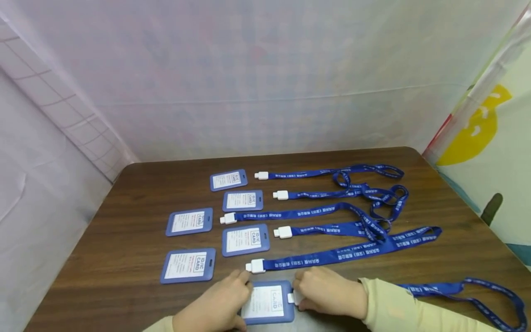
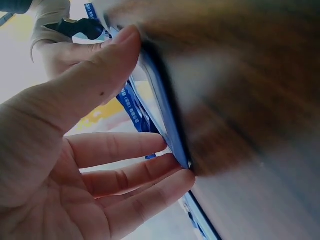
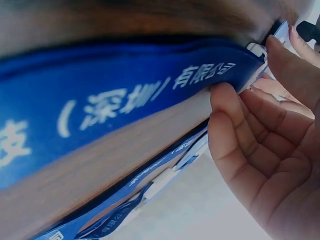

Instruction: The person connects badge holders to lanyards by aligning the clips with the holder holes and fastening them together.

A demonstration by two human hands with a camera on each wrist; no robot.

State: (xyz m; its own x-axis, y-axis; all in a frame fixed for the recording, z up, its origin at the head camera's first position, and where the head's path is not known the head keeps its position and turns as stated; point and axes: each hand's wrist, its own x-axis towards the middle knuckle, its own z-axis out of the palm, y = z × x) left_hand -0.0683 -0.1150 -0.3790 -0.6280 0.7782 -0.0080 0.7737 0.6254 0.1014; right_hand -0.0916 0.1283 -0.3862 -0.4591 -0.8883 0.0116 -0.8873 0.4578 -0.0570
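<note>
A blue ID card holder (image 1: pixel 265 304) lies flat at the front edge of the table in the head view, its slot end to the right. My left hand (image 1: pixel 217 302) grips its left end, thumb on the near side and fingers on the far side. With thumb and fingers, my right hand (image 1: pixel 325 293) pinches the white clip (image 1: pixel 291 298) of a blue lanyard (image 3: pixel 125 90). That clip meets the holder's slot end; whether it is hooked through is hidden. The lanyard's strap (image 1: pixel 439 289) runs under the right forearm and loops at the right.
Several other blue card holders (image 1: pixel 188 265) lie on the left and middle of the brown wooden table (image 1: pixel 120 221). Right of them stretch several blue lanyards (image 1: pixel 315 259) with white clips pointing left, some straps overlapping. White cloth (image 1: pixel 265 92) hangs behind the table.
</note>
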